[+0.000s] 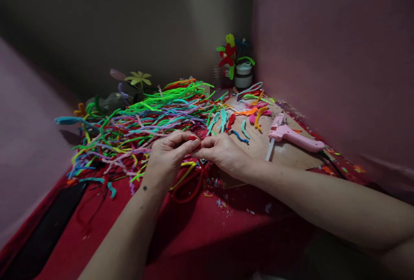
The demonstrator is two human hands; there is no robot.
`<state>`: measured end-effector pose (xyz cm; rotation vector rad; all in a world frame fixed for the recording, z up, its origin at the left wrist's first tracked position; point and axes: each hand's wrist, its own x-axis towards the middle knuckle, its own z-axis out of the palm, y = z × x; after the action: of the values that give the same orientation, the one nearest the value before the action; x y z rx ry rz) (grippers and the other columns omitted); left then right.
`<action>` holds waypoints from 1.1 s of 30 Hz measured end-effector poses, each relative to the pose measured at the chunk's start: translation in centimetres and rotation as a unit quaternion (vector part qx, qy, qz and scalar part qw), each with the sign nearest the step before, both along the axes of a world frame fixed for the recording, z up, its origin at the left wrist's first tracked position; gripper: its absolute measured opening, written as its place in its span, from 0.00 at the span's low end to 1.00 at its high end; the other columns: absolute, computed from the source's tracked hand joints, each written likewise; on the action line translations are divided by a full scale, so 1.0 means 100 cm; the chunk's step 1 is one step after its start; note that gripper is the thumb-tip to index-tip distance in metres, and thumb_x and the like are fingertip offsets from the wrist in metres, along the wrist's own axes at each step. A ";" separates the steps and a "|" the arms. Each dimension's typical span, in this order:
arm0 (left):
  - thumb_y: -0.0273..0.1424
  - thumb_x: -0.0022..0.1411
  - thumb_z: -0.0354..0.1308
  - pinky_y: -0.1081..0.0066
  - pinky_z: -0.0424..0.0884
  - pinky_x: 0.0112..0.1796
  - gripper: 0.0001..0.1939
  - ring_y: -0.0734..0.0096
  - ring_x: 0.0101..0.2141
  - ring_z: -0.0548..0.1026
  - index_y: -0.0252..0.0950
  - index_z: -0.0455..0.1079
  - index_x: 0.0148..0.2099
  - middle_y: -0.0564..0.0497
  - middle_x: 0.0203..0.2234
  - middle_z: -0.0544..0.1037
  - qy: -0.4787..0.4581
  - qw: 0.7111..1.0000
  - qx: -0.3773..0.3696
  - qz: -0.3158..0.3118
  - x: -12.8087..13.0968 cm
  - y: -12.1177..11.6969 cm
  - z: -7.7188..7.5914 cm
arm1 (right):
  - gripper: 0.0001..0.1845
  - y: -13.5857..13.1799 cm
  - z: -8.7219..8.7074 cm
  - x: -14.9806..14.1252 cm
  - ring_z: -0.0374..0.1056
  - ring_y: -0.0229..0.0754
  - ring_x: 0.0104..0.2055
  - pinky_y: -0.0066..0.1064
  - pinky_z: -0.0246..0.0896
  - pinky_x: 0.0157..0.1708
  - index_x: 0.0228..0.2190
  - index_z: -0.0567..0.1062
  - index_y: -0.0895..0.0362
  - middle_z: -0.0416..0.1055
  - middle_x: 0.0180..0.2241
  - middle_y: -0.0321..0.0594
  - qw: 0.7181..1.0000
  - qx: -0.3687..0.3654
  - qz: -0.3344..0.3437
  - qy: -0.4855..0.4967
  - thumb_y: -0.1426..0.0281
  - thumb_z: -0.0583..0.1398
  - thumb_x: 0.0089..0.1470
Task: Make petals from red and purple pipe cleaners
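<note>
My left hand (168, 152) and my right hand (224, 155) meet fingertip to fingertip above the red cloth. Both are closed in a pinch on a red pipe cleaner (194, 138), of which only a small piece shows between the fingers. Below the hands hangs a red loop (185, 201); I cannot tell whether it belongs to the same piece. A yellow pipe cleaner (181, 176) lies bent beside the left wrist. Just beyond the right hand, short shaped pieces in turquoise, red, orange and blue lie on a tan board (258, 150).
A large heap of colourful pipe cleaners (155, 114) spreads to the left and back. A pink glue gun (296, 137) rests on the board at right. Pipe-cleaner flowers (228, 55) stand by a small white jar (243, 77) in the corner. Fluff scraps litter the red cloth (213, 232).
</note>
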<state>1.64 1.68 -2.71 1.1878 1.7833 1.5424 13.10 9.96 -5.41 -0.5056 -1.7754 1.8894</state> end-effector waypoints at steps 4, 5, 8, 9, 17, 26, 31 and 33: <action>0.29 0.51 0.60 0.75 0.63 0.29 0.02 0.75 0.26 0.68 0.36 0.71 0.27 0.55 0.23 0.70 0.117 0.992 0.033 0.025 0.004 -0.001 -0.006 | 0.13 -0.001 -0.003 -0.002 0.47 0.28 0.17 0.26 0.40 0.19 0.13 0.67 0.60 0.54 0.13 0.27 0.998 -0.067 0.018 0.004 0.67 0.64 0.36; 0.28 0.52 0.58 0.74 0.63 0.30 0.03 0.75 0.27 0.68 0.36 0.71 0.27 0.55 0.24 0.70 0.170 0.984 0.043 0.033 0.006 -0.001 -0.007 | 0.13 -0.001 -0.004 -0.003 0.48 0.28 0.16 0.27 0.41 0.18 0.12 0.65 0.59 0.54 0.12 0.27 0.996 -0.090 0.025 0.006 0.68 0.64 0.36; 0.28 0.54 0.57 0.73 0.63 0.32 0.05 0.73 0.28 0.68 0.37 0.70 0.26 0.55 0.24 0.70 0.297 0.951 0.070 0.053 0.010 -0.002 -0.008 | 0.14 -0.003 -0.006 -0.003 0.48 0.29 0.14 0.27 0.41 0.16 0.10 0.62 0.58 0.53 0.10 0.28 0.991 -0.130 0.040 0.016 0.73 0.62 0.35; 0.28 0.53 0.57 0.73 0.62 0.32 0.05 0.73 0.28 0.68 0.37 0.69 0.26 0.54 0.24 0.70 0.311 0.946 0.072 0.058 0.010 -0.002 -0.007 | 0.13 -0.004 -0.006 -0.003 0.48 0.29 0.14 0.27 0.41 0.16 0.09 0.62 0.58 0.53 0.10 0.28 0.990 -0.132 0.040 0.017 0.74 0.61 0.35; 0.40 0.52 0.58 0.75 0.62 0.26 0.15 0.77 0.23 0.67 0.34 0.72 0.36 0.53 0.25 0.73 -0.057 0.997 0.035 0.043 -0.002 0.003 0.000 | 0.07 0.002 0.000 -0.002 0.53 0.28 0.15 0.25 0.45 0.17 0.17 0.70 0.60 0.62 0.14 0.30 0.977 -0.194 -0.016 0.087 0.72 0.64 0.39; 0.27 0.45 0.65 0.75 0.67 0.30 0.16 0.77 0.25 0.71 0.33 0.68 0.38 0.54 0.24 0.74 -0.198 0.977 -0.017 -0.078 0.008 0.006 -0.010 | 0.10 0.008 -0.004 -0.005 0.64 0.32 0.22 0.25 0.57 0.23 0.29 0.74 0.61 0.71 0.24 0.37 0.947 -0.265 0.007 0.179 0.72 0.66 0.39; 0.28 0.45 0.64 0.75 0.67 0.28 0.13 0.77 0.24 0.72 0.34 0.68 0.36 0.54 0.25 0.75 -0.189 0.980 -0.018 -0.067 0.009 0.005 -0.009 | 0.04 0.010 -0.002 -0.005 0.63 0.33 0.18 0.26 0.58 0.20 0.24 0.72 0.62 0.68 0.18 0.34 0.961 -0.235 0.004 0.145 0.76 0.62 0.39; 0.28 0.46 0.64 0.75 0.67 0.27 0.11 0.77 0.23 0.71 0.34 0.68 0.34 0.55 0.24 0.74 -0.168 0.984 -0.011 -0.050 0.008 0.004 -0.009 | 0.03 0.011 -0.002 -0.005 0.63 0.33 0.18 0.26 0.60 0.21 0.22 0.71 0.61 0.67 0.17 0.33 0.967 -0.215 -0.013 0.135 0.77 0.61 0.38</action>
<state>2.47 2.09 -3.62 0.9254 1.4946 1.5540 12.59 11.10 -5.58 -0.3922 -1.1837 2.2141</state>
